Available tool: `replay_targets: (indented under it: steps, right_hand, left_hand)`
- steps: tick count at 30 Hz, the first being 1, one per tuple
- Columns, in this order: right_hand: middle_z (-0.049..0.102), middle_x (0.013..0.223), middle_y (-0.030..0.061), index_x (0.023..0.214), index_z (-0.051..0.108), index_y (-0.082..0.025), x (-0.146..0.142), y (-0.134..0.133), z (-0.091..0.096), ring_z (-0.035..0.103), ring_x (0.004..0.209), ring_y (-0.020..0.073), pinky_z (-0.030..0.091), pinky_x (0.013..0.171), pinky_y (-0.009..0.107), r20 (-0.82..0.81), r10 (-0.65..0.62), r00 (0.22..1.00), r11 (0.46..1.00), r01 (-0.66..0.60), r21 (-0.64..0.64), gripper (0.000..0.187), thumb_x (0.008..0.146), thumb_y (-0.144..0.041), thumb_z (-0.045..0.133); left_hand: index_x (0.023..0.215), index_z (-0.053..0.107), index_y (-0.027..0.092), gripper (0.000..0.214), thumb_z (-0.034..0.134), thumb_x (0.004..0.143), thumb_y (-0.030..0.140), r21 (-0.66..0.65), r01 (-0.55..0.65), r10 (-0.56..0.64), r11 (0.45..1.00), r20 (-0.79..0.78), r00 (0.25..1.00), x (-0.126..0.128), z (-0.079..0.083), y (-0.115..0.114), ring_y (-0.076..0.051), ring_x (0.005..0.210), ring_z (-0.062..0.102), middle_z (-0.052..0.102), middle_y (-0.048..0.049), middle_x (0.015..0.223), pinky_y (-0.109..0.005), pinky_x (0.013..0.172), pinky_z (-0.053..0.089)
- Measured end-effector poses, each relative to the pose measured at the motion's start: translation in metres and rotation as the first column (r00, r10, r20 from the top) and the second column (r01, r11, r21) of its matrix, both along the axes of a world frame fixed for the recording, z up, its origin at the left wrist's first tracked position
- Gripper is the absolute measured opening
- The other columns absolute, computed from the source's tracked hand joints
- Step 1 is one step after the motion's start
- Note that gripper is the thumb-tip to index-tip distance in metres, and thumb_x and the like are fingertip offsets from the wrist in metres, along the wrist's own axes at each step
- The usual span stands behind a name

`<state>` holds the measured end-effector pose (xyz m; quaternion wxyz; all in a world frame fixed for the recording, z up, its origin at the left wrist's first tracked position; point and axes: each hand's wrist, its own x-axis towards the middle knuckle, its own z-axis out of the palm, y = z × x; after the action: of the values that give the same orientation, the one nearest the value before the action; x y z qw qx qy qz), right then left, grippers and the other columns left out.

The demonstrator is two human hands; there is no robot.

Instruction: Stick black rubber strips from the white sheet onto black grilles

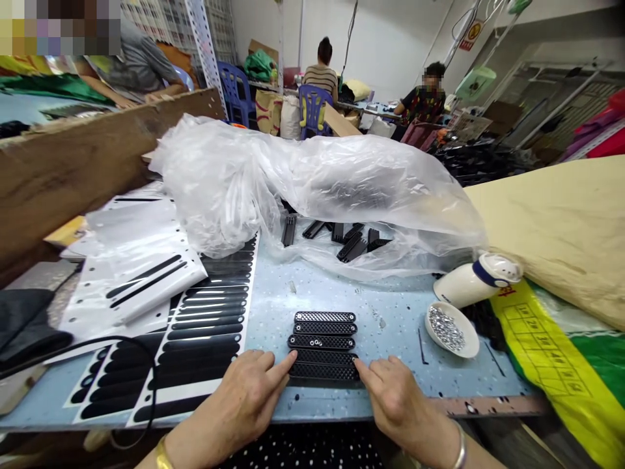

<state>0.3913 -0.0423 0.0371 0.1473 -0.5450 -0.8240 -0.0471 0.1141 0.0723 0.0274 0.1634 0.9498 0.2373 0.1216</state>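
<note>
In front of me several black textured handle strips (325,328) lie stacked in a row on the blue tabletop. Silver rings show at the ends of the upper ones, and a few small silver rivets (316,342) rest on one in the middle. My left hand (251,385) has its index finger stretched out to the left end of the lower strips, the other fingers bent and nothing visible in them. At the right end, the index fingertip of my right hand (390,387) touches the strips; its other fingers are curled, with the thumb hidden and no held thing visible.
A white dish (471,348) of silver rivets stands right, beside a white bottle (478,280). Behind is a large clear plastic bag (371,176) with loose black strips (352,242) at its mouth. Sheets of black strips (195,345) lie left. Other people sit farther back.
</note>
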Motion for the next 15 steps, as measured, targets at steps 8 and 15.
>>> replay_targets:
  steps: [8,15]
  right_hand:
    - [0.061,0.065,0.0095,0.107,0.066,-0.001,-0.0025,-0.0010,-0.0021,0.055,0.057,0.0217,0.046,0.052,0.037,-0.024,-0.004,1.000,1.000,0.004,0.013,0.047,0.073,0.007,0.034]
    - [0.062,0.066,0.0100,0.108,0.065,-0.001,-0.0012,-0.0016,-0.0028,0.056,0.057,0.0217,0.048,0.053,0.037,-0.038,0.004,0.999,1.000,-0.004,0.006,0.046,0.075,0.007,0.033]
  left_hand:
    - [0.129,0.057,0.020,0.035,0.044,0.095,0.022,-0.250,-0.077,0.121,0.965,0.166,0.979,0.0047,0.0049,0.0017,-0.018,0.069,0.069,0.073,-0.0039,0.081,-0.031,0.067,0.057]
    - [0.126,0.059,0.019,0.034,0.048,0.093,0.020,-0.264,-0.117,0.193,0.957,0.288,0.938,0.0060,0.0008,-0.0015,-0.016,0.070,0.072,0.077,-0.0060,0.091,-0.027,0.064,0.059]
